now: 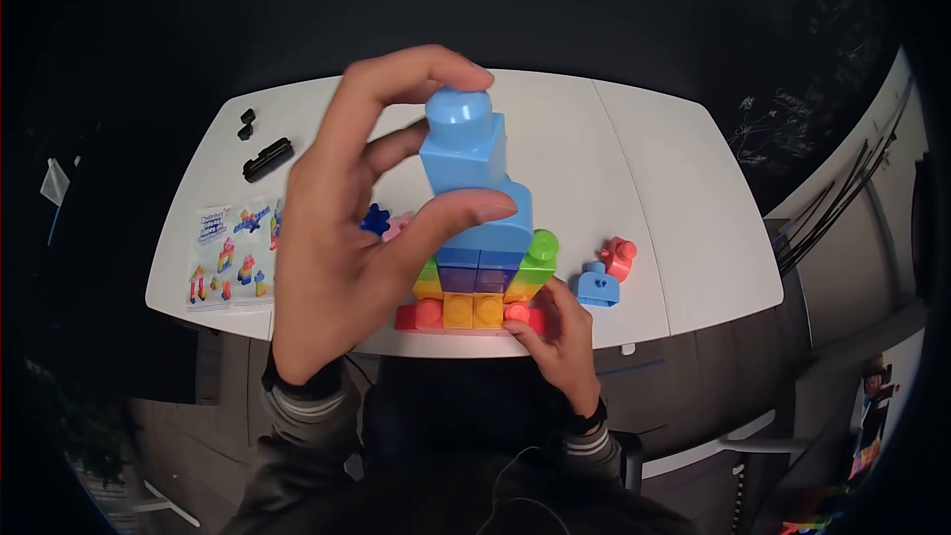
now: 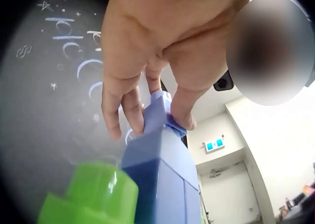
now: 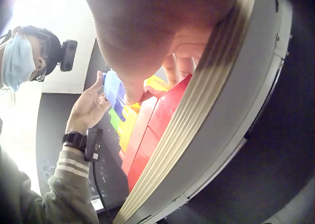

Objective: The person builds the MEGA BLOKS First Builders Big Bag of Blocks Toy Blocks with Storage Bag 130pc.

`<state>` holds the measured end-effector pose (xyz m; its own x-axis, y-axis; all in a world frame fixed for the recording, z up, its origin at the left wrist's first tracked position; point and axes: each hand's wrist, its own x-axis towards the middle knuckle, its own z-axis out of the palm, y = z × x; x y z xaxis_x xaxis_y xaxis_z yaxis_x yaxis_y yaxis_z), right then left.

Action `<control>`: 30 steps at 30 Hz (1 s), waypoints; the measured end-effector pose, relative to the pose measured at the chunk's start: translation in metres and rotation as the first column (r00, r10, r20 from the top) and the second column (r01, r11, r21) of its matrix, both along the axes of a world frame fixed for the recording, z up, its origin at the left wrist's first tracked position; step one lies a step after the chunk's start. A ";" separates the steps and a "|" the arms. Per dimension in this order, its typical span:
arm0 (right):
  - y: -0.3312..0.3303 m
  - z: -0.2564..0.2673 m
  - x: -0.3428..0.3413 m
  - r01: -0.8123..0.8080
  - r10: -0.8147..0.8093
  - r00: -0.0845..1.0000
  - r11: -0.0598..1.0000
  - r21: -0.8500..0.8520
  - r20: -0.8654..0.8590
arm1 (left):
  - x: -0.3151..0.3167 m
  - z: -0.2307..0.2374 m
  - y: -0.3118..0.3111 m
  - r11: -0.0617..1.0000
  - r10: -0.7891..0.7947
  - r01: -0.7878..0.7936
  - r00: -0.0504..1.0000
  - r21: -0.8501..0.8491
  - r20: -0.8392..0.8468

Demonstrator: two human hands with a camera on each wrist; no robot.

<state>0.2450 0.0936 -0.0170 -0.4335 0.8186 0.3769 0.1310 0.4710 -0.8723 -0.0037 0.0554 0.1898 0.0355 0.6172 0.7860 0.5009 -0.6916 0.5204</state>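
A tower of toy building blocks stands near the front edge of the white table [image 1: 684, 228]. My left hand [image 1: 332, 208] grips the light blue block [image 1: 461, 163] at its top, thumb on the near side and a finger by the round stud. Under it sit a rounded light blue block [image 1: 516, 210] and dark blue blocks [image 1: 475, 278]. Green blocks [image 1: 541, 251] flank these, over yellow ones [image 1: 525, 284]. Low down, my right hand [image 1: 567, 345] holds the right end of the red base [image 3: 147, 135], thumb in front; its other fingers are partly hidden behind.
To the right lie a blue block with a heart mark [image 1: 598, 286] and a pink-red piece [image 1: 620, 256]. A picture sheet [image 1: 220, 250] lies at the left, below a black object [image 1: 268, 160] and small black pieces [image 1: 247, 125]. A dark blue piece [image 1: 375, 219] shows behind the left hand.
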 end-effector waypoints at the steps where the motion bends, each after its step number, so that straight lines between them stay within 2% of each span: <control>1: 0.000 0.000 0.000 0.004 -0.004 1.000 1.000 0.002 0.004 | 0.001 -0.004 0.003 1.000 -0.004 0.004 1.000 0.002 0.004; 3: -0.001 -0.002 -0.002 -0.010 0.009 0.999 1.000 -0.020 -0.039 | 0.002 -0.012 0.009 0.993 -0.089 0.095 0.993 -0.065 0.078; 5: 0.000 0.002 -0.003 0.003 -0.003 1.000 1.000 0.012 -0.020 | 0.003 -0.012 0.010 0.996 -0.090 0.091 0.996 -0.026 0.024; 8: -0.004 0.008 0.000 0.016 -0.017 1.000 0.999 0.034 0.021 | 0.010 -0.005 0.005 0.997 -0.022 0.019 0.999 -0.073 -0.029; 10: -0.002 0.006 -0.002 0.004 -0.005 1.000 0.999 0.032 0.020 | 0.009 0.001 0.006 0.995 0.086 -0.091 0.991 -0.044 -0.107; 12: 0.000 -0.011 0.001 0.071 -0.072 0.996 0.997 0.010 0.061 | 0.013 0.005 0.002 0.983 0.175 -0.182 0.976 -0.038 -0.129; 14: 0.000 -0.013 0.001 0.061 -0.060 0.998 0.998 -0.025 0.025 | 0.015 0.005 -0.001 0.959 0.273 -0.280 0.950 -0.034 -0.149; 16: -0.001 -0.008 -0.003 0.035 -0.036 0.999 0.997 -0.068 -0.006 | 0.016 0.002 0.002 0.969 0.191 -0.192 0.981 -0.157 -0.022; 17: -0.001 -0.005 -0.002 0.054 -0.054 0.999 0.997 -0.051 0.008 | 0.019 -0.001 0.005 0.966 0.198 -0.201 0.980 -0.165 -0.031; 19: -0.002 0.004 -0.003 0.080 -0.079 0.997 0.997 -0.017 0.019 | 0.022 -0.006 0.008 0.972 0.193 -0.181 0.978 -0.151 0.073; 24: 0.002 0.014 0.000 0.092 -0.101 0.988 0.992 0.082 0.113 | 0.021 -0.015 0.017 0.975 0.153 -0.135 0.984 -0.178 0.092; 26: 0.004 0.016 0.004 0.100 -0.108 0.987 0.992 0.076 0.116 | 0.021 -0.018 0.021 0.972 0.087 -0.052 0.986 -0.229 0.144; 27: 0.006 0.016 0.006 0.102 -0.110 0.987 0.992 0.069 0.116 | 0.021 -0.017 0.018 0.973 0.085 -0.050 0.986 -0.226 0.145; 29: 0.010 0.014 0.012 0.109 -0.114 0.988 0.993 0.051 0.106 | 0.022 -0.019 0.006 0.890 0.123 -0.122 0.992 -0.439 -0.026; 30: 0.012 0.014 0.014 0.116 -0.118 0.988 0.993 0.033 0.097 | 0.021 -0.027 0.003 0.891 0.123 -0.123 0.992 -0.436 -0.028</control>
